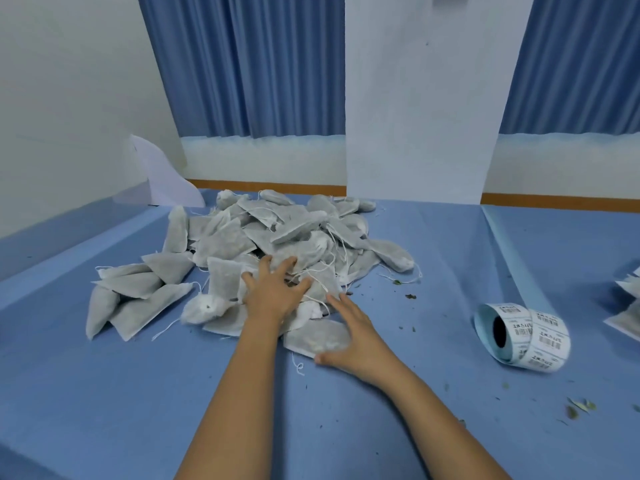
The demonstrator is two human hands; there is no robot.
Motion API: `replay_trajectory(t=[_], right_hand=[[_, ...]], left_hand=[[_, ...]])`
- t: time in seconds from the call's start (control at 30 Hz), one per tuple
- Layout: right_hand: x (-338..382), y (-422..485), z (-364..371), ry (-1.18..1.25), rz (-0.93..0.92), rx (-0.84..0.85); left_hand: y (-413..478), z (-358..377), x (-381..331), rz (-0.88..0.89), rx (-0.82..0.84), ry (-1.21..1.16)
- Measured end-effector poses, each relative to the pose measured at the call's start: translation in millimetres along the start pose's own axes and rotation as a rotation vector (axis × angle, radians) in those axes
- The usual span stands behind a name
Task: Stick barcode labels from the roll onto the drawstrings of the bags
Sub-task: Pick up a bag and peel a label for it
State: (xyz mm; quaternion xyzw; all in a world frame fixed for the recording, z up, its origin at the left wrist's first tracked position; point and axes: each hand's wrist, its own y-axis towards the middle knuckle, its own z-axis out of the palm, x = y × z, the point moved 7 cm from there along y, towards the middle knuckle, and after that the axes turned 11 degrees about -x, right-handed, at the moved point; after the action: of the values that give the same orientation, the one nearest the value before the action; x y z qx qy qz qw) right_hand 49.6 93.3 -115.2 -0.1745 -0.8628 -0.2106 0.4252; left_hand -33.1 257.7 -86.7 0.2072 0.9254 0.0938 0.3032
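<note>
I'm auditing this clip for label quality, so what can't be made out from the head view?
- Print on the white barcode labels of the blue-backed roll: too small and blurred to read.
- Pale bags at the right edge: cut off by the frame; labelled or not, unclear.
- Part of the grey drawstring-bag pile under the left hand: hidden by that hand.
- Whether the right hand touches the nearest bag: unclear.

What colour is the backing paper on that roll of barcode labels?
Light blue, carrying white labels printed with black barcodes; the head view shows the roll clearly.
</note>
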Motion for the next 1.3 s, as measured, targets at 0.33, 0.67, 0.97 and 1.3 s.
replay_trajectory(t=[0.33,0.67,0.97,1.3], right_hand=[[-14.3,-7.1,-49.3,-0.122,0.189,-0.156],[-36.6,0.8,-84.5,-0.165,0.032,-0.396],[-22.3,0.8,-96.3,-0.09,-0.115,-0.563],[22.1,-73.2,-167.7,-0.326,-0.502,-0.571]], left_hand=[[-79.2,21.8,-61.5,0.242,0.039,0.009],[-113.0,27.3,-84.6,0.203,-0.187,0.079],[-117.0,6.6,-90.4,0.215,-0.37,-0.256],[-132.7,22.2,-183.7,-0.252,0.312,-1.009]])
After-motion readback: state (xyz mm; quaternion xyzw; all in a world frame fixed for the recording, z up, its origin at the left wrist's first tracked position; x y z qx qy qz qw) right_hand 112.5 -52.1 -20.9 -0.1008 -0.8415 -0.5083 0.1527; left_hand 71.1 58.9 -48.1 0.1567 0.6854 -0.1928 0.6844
